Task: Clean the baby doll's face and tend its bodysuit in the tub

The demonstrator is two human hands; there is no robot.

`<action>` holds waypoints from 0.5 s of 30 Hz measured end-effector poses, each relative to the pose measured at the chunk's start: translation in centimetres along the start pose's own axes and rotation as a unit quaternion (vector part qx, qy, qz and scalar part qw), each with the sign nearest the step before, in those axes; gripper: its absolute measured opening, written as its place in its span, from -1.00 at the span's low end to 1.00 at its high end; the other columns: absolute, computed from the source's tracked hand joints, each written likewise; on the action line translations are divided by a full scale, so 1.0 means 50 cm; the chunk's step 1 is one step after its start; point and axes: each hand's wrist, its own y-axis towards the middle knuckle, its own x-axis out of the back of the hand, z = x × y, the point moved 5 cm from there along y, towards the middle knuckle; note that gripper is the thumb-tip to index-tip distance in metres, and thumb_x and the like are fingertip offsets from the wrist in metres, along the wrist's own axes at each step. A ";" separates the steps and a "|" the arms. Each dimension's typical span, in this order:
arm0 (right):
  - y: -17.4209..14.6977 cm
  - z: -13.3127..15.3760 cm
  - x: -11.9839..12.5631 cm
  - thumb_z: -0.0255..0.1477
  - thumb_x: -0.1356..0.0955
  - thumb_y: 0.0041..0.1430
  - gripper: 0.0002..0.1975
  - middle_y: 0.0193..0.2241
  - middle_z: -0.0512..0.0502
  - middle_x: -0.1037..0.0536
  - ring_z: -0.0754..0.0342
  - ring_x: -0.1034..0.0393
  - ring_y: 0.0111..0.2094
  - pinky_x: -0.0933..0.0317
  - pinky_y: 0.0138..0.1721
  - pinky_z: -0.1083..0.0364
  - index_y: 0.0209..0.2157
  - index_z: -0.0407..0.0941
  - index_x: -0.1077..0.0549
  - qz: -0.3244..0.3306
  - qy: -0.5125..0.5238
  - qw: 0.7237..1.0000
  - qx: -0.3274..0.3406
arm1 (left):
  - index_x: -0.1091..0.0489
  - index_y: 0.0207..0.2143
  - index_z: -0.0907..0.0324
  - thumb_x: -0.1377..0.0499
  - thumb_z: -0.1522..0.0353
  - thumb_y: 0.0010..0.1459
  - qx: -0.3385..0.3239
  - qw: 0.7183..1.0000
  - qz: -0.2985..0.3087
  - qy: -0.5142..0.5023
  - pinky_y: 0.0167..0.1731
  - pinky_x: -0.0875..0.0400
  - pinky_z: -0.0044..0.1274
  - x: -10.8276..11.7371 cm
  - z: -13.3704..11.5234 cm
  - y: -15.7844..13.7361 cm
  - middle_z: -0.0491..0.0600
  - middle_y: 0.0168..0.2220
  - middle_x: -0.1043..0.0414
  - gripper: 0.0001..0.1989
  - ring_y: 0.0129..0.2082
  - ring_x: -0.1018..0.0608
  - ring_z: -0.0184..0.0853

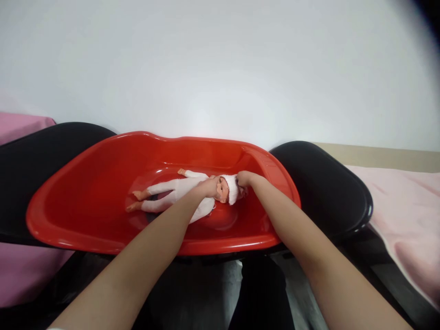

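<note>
A baby doll point(177, 187) in white clothes lies on its back inside a red baby bathtub point(85, 197), its bare feet toward the left. On its head is a white knitted hat point(233, 189). My left hand point(208, 187) is closed at the doll's neck and chin, and its fingertips are mostly hidden. At the crown of the hat, my right hand point(243, 180) curls its fingers around the knit. My left forearm hides part of the doll's near side.
The tub rests across black chairs, with one black seat point(330, 183) at the right and another black seat point(51, 151) at the left. Pink cloth point(409, 206) covers a surface on the right. A white wall point(220, 68) stands behind.
</note>
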 end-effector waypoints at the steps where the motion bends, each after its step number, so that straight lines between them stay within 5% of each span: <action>1: -0.003 0.003 0.010 -0.54 -0.32 -0.02 -0.80 -0.57 -0.19 -0.57 -0.03 -0.51 -0.48 -0.37 -0.36 0.07 -0.36 -0.27 -0.56 -0.034 -0.001 0.999 0.002 | -0.21 0.02 0.15 -0.40 0.09 -0.33 0.000 1.000 0.001 0.002 -0.20 -0.41 -0.35 0.001 -0.002 -0.002 0.10 0.00 -0.32 -0.16 -0.12 -0.47 -0.06; 8: -0.033 0.038 0.051 -0.40 -0.23 0.13 -0.72 -0.28 -0.16 -0.61 0.02 -0.50 -0.36 -0.31 -0.34 0.14 -0.21 -0.16 -0.50 -0.173 0.005 0.982 0.072 | -0.11 0.13 0.17 -0.41 0.12 -0.29 0.000 1.000 0.004 0.004 -0.03 -0.34 -0.39 0.001 -0.003 -0.005 0.14 0.18 -0.19 -0.06 0.05 -0.39 -0.06; 11: -0.032 0.043 0.047 -0.16 -0.31 0.10 -0.56 -0.12 -0.18 -0.57 0.00 -0.49 -0.22 -0.32 -0.27 0.15 -0.08 -0.15 -0.44 -0.133 0.020 0.985 0.104 | -0.07 0.18 0.15 -0.39 0.12 -0.25 0.004 1.000 0.008 0.001 -0.03 -0.33 -0.41 0.000 -0.002 -0.003 0.14 0.24 -0.11 -0.04 0.08 -0.38 -0.06; 15: -0.021 0.027 0.021 -0.02 -0.50 -0.24 -0.07 -0.03 -0.30 -0.53 -0.05 -0.49 -0.19 -0.33 -0.14 0.07 0.12 -0.21 -0.27 -0.020 0.030 0.998 0.053 | -0.14 0.15 0.11 -0.40 0.13 -0.30 0.015 1.000 0.023 0.011 -0.17 -0.38 -0.41 0.002 -0.006 -0.005 0.14 0.18 -0.19 -0.07 0.00 -0.43 -0.04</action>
